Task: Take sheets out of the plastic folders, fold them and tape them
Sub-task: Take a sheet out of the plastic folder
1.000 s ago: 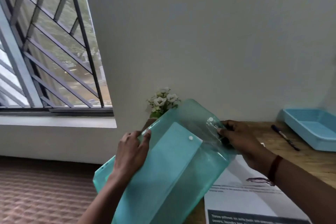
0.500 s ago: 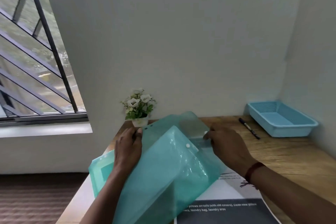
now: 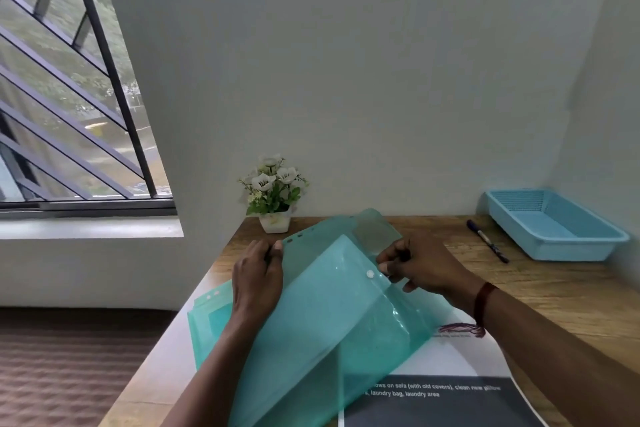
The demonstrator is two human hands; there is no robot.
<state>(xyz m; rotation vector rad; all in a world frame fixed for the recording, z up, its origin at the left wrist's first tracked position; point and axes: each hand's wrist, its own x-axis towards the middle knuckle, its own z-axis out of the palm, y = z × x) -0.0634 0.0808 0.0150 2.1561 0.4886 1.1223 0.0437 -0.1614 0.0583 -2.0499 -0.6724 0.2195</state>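
Observation:
A translucent teal plastic folder point(image 3: 332, 322) with a white snap button is held tilted above the wooden desk point(image 3: 540, 291). My left hand point(image 3: 258, 274) grips its upper left edge by the punched holes. My right hand point(image 3: 415, 265) pinches the flap beside the snap button. A sheet shows faintly through the plastic. Another teal folder point(image 3: 209, 319) lies flat underneath at the left. A white printed sheet with a dark band of text point(image 3: 446, 392) lies on the desk below my right forearm.
A small pot of white flowers point(image 3: 273, 194) stands at the back of the desk by the wall. A dark pen point(image 3: 486, 240) lies beside a blue plastic tray point(image 3: 554, 225) in the right corner. A barred window point(image 3: 69, 97) is at the left.
The view has swung right and down onto the desk. The folder has come lower over the desk, still held in both hands, with my right hand now by the snap button.

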